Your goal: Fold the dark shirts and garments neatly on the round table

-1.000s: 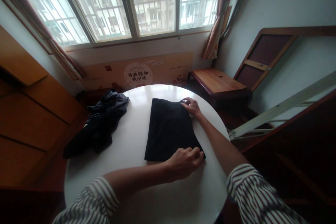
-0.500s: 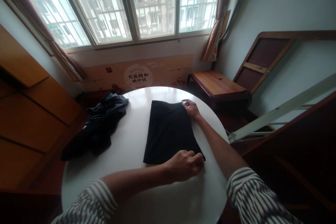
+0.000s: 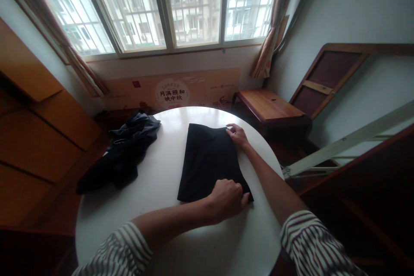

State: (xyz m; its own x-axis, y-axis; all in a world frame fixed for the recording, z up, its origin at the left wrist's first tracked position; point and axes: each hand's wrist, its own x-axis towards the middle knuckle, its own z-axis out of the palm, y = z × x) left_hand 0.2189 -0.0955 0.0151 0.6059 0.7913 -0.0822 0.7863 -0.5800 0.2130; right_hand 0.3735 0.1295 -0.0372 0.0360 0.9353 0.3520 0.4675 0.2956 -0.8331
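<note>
A black garment [image 3: 207, 159], in outline like a short skirt or folded shorts, lies flat on the white round table [image 3: 152, 181]. At its near right corner my left hand [image 3: 228, 200] is closed, reaching across the lower edge. The thumb and curled fingers are at that corner, and part of the hem is hidden under the hand. Up at the far right corner, my right hand [image 3: 238, 136] pinches the waist edge between thumb and fingers. The forearm of that hand runs along the garment's right side.
A rumpled heap of dark clothes [image 3: 126, 155] hangs partly over the table's left edge. Beyond the table on the right stands a low wooden table [image 3: 270, 103]. A pale metal frame [image 3: 343, 144] slants in close to the right edge. Wooden cabinets [image 3: 58, 125] line the left.
My left hand has turned slightly, and its thumb now shows by the near right corner. The right hand keeps its pinch, and the garment lies almost the same. The view has shifted a little.
</note>
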